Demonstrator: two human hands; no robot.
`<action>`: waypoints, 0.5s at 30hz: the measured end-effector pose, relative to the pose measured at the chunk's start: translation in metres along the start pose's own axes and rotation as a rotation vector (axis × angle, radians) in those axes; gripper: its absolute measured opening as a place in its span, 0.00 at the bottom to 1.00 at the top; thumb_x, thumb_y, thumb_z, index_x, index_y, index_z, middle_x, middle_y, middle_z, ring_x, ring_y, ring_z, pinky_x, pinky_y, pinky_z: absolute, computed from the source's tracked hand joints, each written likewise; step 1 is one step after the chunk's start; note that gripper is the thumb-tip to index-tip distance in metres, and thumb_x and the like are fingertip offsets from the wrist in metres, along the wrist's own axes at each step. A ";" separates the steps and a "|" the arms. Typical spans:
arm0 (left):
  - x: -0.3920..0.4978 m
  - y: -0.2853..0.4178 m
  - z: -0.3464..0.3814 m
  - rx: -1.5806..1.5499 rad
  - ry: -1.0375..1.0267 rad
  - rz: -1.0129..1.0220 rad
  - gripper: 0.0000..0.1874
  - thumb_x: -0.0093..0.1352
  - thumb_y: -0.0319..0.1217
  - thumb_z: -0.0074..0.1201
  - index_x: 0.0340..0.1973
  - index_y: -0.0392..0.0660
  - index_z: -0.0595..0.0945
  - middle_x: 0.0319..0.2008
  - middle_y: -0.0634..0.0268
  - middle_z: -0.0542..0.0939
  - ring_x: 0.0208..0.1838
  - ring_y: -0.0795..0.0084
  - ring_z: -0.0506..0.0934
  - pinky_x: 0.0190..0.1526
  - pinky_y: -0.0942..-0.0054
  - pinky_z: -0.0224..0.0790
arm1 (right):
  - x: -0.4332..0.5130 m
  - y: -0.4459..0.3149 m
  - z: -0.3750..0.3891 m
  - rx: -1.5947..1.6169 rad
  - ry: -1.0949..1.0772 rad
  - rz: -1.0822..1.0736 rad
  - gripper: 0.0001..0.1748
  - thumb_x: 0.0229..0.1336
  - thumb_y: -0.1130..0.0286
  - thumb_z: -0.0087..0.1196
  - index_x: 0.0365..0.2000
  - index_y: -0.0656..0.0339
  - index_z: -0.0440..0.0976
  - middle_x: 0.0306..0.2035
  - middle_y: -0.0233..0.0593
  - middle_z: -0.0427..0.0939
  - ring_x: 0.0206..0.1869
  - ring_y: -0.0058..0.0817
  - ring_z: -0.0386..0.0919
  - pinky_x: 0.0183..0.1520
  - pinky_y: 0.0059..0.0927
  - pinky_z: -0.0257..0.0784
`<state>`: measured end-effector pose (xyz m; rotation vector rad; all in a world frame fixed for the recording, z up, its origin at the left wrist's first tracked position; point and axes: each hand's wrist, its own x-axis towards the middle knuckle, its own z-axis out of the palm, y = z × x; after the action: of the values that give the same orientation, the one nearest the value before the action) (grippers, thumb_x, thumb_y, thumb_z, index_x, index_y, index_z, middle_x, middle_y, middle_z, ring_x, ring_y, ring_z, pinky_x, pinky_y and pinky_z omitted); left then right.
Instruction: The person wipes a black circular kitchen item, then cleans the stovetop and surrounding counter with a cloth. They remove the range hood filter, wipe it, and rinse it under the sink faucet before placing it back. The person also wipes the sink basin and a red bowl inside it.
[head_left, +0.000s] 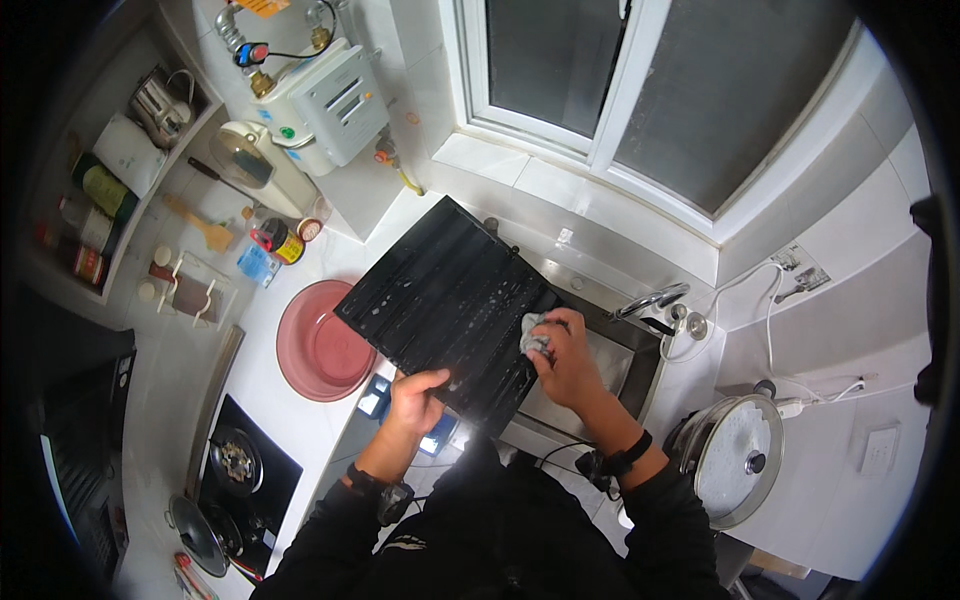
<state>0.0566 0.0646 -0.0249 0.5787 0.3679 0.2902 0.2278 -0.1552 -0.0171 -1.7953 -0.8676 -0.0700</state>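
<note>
A black rectangular panel with ridges (450, 300) is held tilted over the sink and the counter's edge, with wet drops and whitish streaks on its face. My left hand (418, 405) grips its lower left edge, thumb on top. In my right hand (561, 352) is a bunched grey cloth (534, 334), pressed on the panel near its right edge. Behind and beneath the panel lies the stainless steel sink (645, 367), partly covered. The chrome faucet (651, 301) reaches over the sink's right part.
A pink plastic basin (322, 345) stands left of the panel. Farther left are a black gas hob (277, 450) and a glass-lidded pan (196, 534). A large lidded pot (739, 461) is at right. Sauce bottles (279, 241) stand by the wall, below a gas meter (341, 105).
</note>
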 end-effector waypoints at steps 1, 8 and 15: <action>0.000 -0.001 0.002 0.002 -0.020 0.006 0.38 0.64 0.14 0.57 0.73 0.38 0.77 0.69 0.50 0.83 0.71 0.46 0.81 0.75 0.44 0.72 | 0.006 0.006 -0.004 -0.094 0.010 -0.035 0.10 0.61 0.76 0.70 0.42 0.61 0.81 0.45 0.45 0.79 0.43 0.46 0.80 0.44 0.41 0.79; -0.001 -0.001 0.013 0.049 -0.010 0.066 0.39 0.64 0.14 0.56 0.74 0.38 0.76 0.69 0.50 0.82 0.71 0.47 0.81 0.75 0.45 0.73 | 0.002 0.014 -0.015 -0.280 -0.141 -0.173 0.08 0.58 0.73 0.71 0.38 0.58 0.84 0.42 0.42 0.78 0.45 0.46 0.79 0.49 0.46 0.77; 0.003 -0.009 0.014 0.008 0.115 0.069 0.32 0.67 0.17 0.59 0.69 0.36 0.80 0.64 0.50 0.86 0.66 0.49 0.84 0.71 0.49 0.77 | -0.031 -0.050 0.007 0.102 -0.403 -0.253 0.06 0.58 0.74 0.68 0.37 0.57 0.85 0.44 0.39 0.80 0.46 0.43 0.79 0.51 0.44 0.77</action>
<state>0.0665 0.0525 -0.0202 0.5853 0.4605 0.3897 0.1734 -0.1586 0.0058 -1.6208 -1.3588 0.1773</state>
